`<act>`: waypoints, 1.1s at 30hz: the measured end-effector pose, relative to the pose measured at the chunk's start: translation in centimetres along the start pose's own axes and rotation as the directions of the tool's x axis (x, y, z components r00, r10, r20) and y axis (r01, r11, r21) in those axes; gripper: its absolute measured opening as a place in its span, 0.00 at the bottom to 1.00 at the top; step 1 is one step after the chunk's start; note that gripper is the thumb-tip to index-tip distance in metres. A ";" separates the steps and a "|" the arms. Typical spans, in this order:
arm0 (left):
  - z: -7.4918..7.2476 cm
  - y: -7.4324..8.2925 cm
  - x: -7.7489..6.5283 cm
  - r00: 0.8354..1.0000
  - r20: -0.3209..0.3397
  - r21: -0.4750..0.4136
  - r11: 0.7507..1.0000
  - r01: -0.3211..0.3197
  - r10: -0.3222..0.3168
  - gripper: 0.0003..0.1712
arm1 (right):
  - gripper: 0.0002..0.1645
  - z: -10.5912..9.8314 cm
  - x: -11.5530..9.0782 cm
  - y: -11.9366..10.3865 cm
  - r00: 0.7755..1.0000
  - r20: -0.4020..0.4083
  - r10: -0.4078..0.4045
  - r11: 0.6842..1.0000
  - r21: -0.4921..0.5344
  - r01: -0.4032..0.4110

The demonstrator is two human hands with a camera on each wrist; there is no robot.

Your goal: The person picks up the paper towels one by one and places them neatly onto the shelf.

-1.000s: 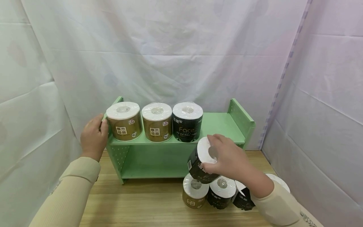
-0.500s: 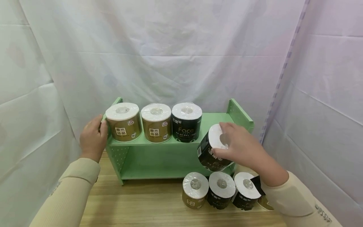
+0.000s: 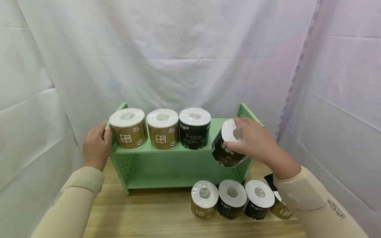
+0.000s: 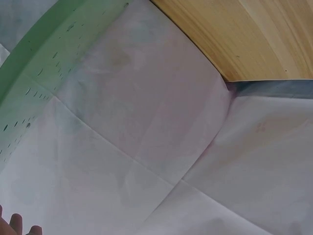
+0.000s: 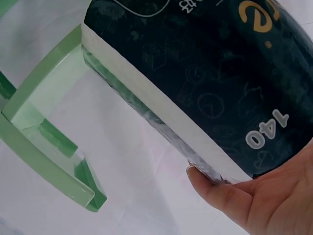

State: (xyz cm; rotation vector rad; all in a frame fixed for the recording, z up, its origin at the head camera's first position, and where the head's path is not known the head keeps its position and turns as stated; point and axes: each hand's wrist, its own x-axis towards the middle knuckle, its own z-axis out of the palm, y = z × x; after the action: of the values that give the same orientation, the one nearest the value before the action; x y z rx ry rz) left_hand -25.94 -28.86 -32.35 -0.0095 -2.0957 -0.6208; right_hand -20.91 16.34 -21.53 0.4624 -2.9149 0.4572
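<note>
My right hand (image 3: 253,138) grips a black-wrapped toilet paper roll (image 3: 227,148) from above, thumb on the near side. The roll tilts in front of the right part of the green shelf's (image 3: 175,168) upper board; the right wrist view shows its dark wrapper (image 5: 205,93) up close. On the upper board stand two brown toilet paper rolls (image 3: 128,134) (image 3: 163,134) and one black toilet paper roll (image 3: 194,132), all upright. My left hand (image 3: 96,145) rests at the shelf's left side panel (image 3: 123,167); its fingertips (image 4: 17,223) show at the corner of the left wrist view.
On the wooden table (image 3: 148,215) in front of the shelf stand a brown roll (image 3: 203,205), two black rolls (image 3: 230,205) (image 3: 258,205) and another brown roll (image 3: 281,210), partly hidden by my right sleeve (image 3: 312,198). White curtains (image 3: 184,49) hang behind and beside.
My right hand has lifted the black toilet paper roll up and to the right, from over the front row to the upper board's height. The left hand has stayed at the shelf's side.
</note>
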 end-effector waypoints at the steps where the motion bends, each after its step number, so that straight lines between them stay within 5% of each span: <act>1: 0.0 0.0 0.0 1.000 -0.001 0.000 1.000 -0.001 0.001 0.22 | 0.56 0.0 0.2 0.1 1.000 -0.001 0.005 1.000 0.000 -0.005; 17: 0.0 0.0 0.0 1.000 -0.010 0.001 1.000 -0.009 0.009 0.22 | 0.53 -0.5 3.0 1.0 1.000 0.004 0.019 0.999 -0.029 -0.019; 33: 0.0 0.1 0.0 1.000 0.000 0.006 1.000 0.000 0.000 0.22 | 0.50 -0.1 5.4 1.9 0.997 0.008 -0.082 0.992 -0.095 0.082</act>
State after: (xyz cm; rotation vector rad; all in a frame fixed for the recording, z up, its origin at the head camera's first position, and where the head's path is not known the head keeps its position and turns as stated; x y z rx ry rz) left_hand -25.93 -28.77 -32.29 -0.0061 -2.0975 -0.6145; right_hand -26.55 16.62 -20.85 0.5668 -2.8926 0.3048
